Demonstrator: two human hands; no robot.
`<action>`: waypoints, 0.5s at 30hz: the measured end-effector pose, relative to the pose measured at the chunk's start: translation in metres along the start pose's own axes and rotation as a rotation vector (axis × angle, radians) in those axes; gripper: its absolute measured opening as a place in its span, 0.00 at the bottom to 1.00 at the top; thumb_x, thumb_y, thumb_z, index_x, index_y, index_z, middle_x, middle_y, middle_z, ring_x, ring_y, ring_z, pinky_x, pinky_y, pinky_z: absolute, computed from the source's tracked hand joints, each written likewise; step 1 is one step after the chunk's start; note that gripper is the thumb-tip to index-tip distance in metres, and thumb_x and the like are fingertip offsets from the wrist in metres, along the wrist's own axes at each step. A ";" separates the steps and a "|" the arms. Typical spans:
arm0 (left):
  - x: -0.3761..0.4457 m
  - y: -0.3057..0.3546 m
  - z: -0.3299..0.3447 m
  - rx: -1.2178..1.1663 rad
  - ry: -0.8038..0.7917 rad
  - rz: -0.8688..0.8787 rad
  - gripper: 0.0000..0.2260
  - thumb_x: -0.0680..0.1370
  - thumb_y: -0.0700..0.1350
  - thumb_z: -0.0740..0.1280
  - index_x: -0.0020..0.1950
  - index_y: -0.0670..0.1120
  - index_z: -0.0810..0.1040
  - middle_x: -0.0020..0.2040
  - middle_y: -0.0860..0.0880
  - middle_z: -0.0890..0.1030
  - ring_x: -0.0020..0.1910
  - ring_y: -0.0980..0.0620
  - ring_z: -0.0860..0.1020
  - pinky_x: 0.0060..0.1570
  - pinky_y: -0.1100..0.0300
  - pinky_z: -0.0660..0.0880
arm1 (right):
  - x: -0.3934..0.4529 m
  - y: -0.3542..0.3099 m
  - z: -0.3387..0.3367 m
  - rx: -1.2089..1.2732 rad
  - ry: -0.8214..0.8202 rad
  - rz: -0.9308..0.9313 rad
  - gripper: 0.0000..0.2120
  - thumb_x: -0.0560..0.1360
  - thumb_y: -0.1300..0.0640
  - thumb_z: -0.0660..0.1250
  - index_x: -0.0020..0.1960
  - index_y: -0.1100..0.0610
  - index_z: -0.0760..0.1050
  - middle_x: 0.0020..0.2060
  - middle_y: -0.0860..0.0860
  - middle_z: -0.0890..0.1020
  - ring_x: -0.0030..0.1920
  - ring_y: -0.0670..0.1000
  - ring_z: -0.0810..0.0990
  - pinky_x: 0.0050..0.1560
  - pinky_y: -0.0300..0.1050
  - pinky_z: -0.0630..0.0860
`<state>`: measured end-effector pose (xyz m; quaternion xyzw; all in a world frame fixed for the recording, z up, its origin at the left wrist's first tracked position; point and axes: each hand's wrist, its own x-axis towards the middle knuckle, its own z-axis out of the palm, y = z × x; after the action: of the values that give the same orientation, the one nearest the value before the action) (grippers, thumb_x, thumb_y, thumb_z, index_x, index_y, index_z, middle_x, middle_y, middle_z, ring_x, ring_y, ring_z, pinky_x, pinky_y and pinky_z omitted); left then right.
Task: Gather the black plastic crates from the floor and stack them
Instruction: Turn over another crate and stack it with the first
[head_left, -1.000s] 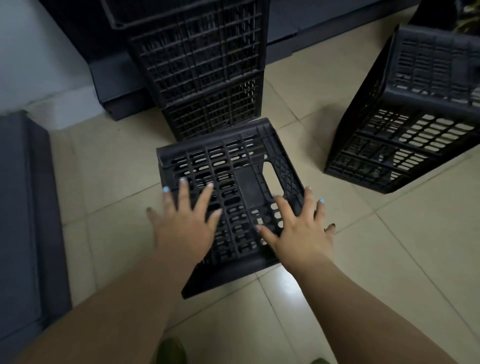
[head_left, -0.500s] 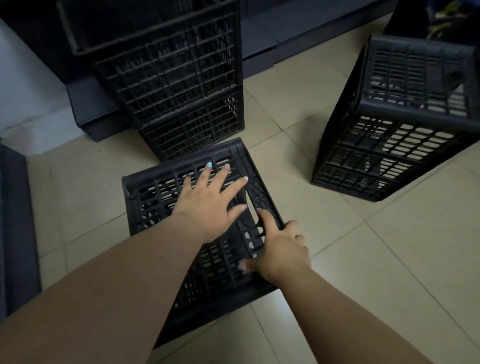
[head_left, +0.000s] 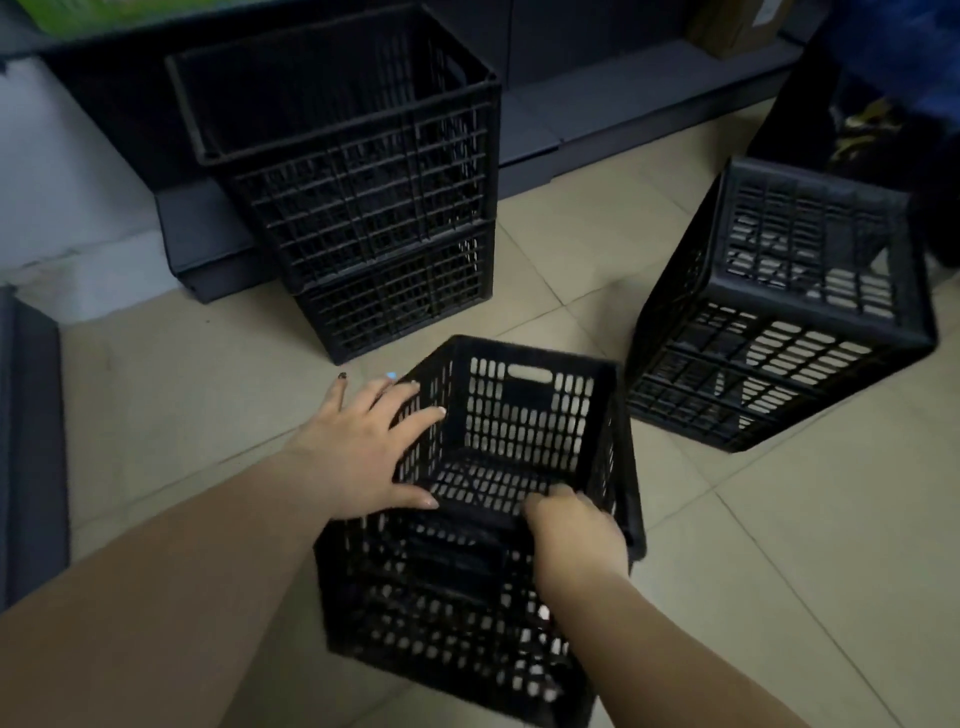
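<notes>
A black perforated plastic crate (head_left: 524, 415) sits upright on the tiled floor right in front of me, its open top facing up. My left hand (head_left: 363, 447) lies spread against the crate's left wall and rim, fingers apart. My right hand (head_left: 571, 530) is curled over the near rim, gripping it. Behind it stands a stack of two black crates (head_left: 363, 208), upright against the dark shelf base. A third loose black crate (head_left: 779, 312) lies tipped over on the floor to the right.
A dark shelf plinth (head_left: 571, 119) runs along the back. A dark panel edge (head_left: 26, 441) stands at the far left. A cardboard box (head_left: 737, 26) sits on the shelf at the top right. Beige floor tiles (head_left: 779, 571) stretch to the right.
The near crate was lying bottom-up under both flat hands; it has been turned upright. My right hand now grips its near rim and my left hand has moved to its left wall.
</notes>
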<state>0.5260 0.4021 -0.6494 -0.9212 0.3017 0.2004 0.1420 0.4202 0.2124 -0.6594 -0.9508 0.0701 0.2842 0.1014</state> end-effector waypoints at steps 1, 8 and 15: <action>-0.002 0.003 0.008 -0.028 -0.022 -0.018 0.42 0.68 0.76 0.50 0.77 0.59 0.41 0.79 0.50 0.46 0.77 0.45 0.43 0.73 0.38 0.45 | -0.002 0.007 0.013 -0.070 -0.028 0.003 0.19 0.75 0.65 0.62 0.65 0.56 0.71 0.61 0.55 0.72 0.62 0.58 0.71 0.59 0.52 0.69; 0.006 0.041 0.076 -0.240 0.086 -0.290 0.35 0.73 0.72 0.48 0.76 0.58 0.48 0.78 0.48 0.53 0.76 0.44 0.51 0.72 0.39 0.54 | -0.010 0.059 0.124 -0.331 -0.172 -0.007 0.14 0.53 0.62 0.80 0.36 0.63 0.81 0.37 0.59 0.79 0.34 0.60 0.80 0.32 0.53 0.77; 0.020 0.079 0.131 -0.332 -0.038 -0.370 0.33 0.75 0.71 0.47 0.76 0.58 0.48 0.77 0.48 0.51 0.76 0.44 0.49 0.72 0.40 0.55 | -0.004 0.109 0.190 -0.534 -0.335 -0.207 0.19 0.76 0.68 0.58 0.67 0.63 0.67 0.62 0.58 0.71 0.60 0.58 0.73 0.52 0.49 0.72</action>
<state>0.4554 0.3803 -0.7849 -0.9676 0.0880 0.2350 0.0285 0.2959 0.1508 -0.8293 -0.8860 -0.1214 0.4331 -0.1128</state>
